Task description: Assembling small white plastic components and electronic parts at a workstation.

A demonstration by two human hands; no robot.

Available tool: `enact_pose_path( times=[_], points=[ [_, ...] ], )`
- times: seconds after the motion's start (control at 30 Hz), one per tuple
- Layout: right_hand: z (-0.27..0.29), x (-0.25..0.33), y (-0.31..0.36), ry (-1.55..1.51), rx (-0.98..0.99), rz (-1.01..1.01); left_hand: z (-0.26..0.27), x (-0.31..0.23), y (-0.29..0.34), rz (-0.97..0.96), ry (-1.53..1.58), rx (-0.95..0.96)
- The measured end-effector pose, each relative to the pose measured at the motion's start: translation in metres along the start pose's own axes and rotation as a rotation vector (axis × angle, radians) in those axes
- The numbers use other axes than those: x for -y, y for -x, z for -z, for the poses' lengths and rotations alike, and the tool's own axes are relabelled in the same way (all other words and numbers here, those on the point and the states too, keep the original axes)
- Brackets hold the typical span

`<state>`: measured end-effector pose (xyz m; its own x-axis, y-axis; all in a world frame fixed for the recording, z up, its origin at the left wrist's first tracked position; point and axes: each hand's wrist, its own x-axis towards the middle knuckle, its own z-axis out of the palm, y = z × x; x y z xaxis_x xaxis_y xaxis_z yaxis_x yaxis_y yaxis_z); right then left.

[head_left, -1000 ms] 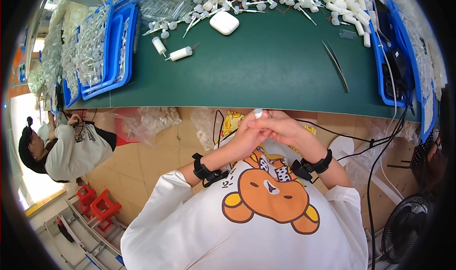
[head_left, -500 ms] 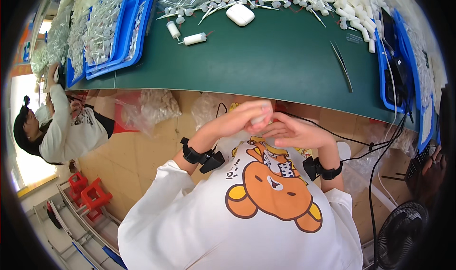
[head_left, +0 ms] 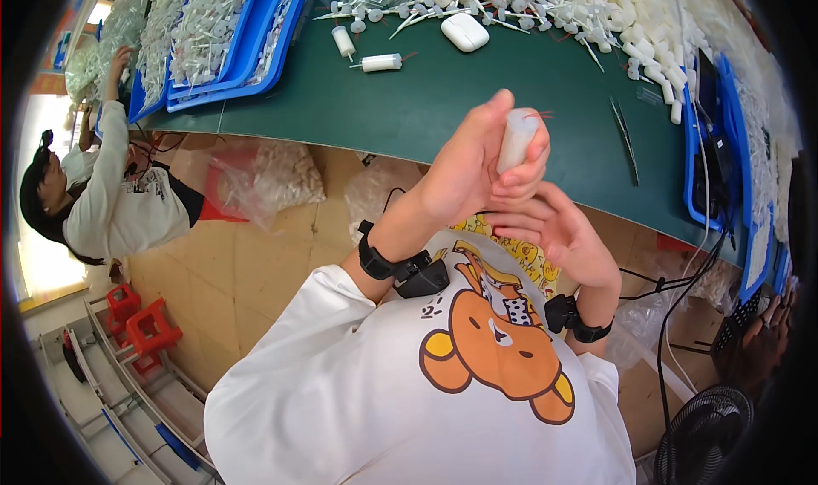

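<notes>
My left hand is raised over the near edge of the green table and grips a small white plastic cylinder with a thin red wire at its top. My right hand sits just below it, fingers spread and curled toward the left hand, touching its underside and holding nothing that I can see. Both wrists carry black bands. A white shirt with an orange bear print fills the lower part of the view.
Loose white cylinders, a white rounded case, thin white sticks and metal tweezers lie on the table. Blue trays of parts stand far left, another blue tray at right. A co-worker reaches onto the table at left. A fan stands lower right.
My hands rose from chest height toward the table edge. The left hand now holds the white cylinder up, and the right hand has dropped away beneath it.
</notes>
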<state>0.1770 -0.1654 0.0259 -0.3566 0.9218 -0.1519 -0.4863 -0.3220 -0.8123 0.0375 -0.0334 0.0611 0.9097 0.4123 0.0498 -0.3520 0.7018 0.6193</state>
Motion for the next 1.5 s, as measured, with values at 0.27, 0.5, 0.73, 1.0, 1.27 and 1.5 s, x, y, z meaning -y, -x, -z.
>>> enact_pose_path(
  times=[0.27, 0.5, 0.73, 1.0, 1.27, 1.5],
  points=[
    [-0.020, 0.010, -0.029, -0.033, -0.236, 0.242, 0.013, 0.025, 0.004, 0.112, 0.049, -0.001],
    [-0.020, 0.002, -0.035, 0.008, -0.325, 0.185, 0.018, 0.023, 0.001, 0.156, 0.049, -0.051],
    [-0.022, 0.001, -0.040, -0.234, -0.273, 0.219, 0.012, 0.013, 0.004, 0.255, 0.001, -0.110],
    [-0.036, 0.008, -0.062, -0.434, -0.373, 0.131, 0.017, 0.022, 0.010, 0.297, -0.058, -0.075],
    [-0.024, -0.011, -0.084, -0.432, -0.462, 0.046, 0.004, 0.023, 0.016, 0.059, -0.017, -0.382],
    [-0.026, -0.015, -0.103, -0.294, -0.334, 0.103, 0.019, 0.010, 0.024, -0.084, -0.046, -0.361]
  ],
)
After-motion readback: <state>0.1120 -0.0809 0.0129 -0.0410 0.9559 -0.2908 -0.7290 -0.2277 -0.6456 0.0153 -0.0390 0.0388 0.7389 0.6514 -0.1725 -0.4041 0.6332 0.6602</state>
